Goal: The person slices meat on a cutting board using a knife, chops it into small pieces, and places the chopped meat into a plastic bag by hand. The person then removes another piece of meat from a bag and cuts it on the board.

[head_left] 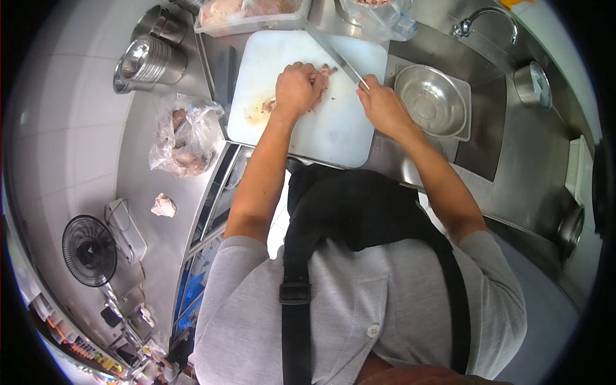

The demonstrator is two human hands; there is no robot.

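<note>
A white cutting board [324,138] lies on the counter in front of me. On it my left hand [298,88] presses down with curled fingers on a piece of raw meat [326,76], which shows past the fingertips and below the palm. My right hand [380,102] is closed round the handle of a long kitchen knife [335,54]. The blade slants up and left over the board, beyond the meat. Small scraps and a yellowish smear lie left of my left hand.
A plastic tub of raw meat [253,19] stands behind the board. Right of it sit a metal colander [431,101] and the sink with its tap [487,22]. At left are stacked metal bowls [151,61], a plastic bag of meat [186,141] and a fan [90,250].
</note>
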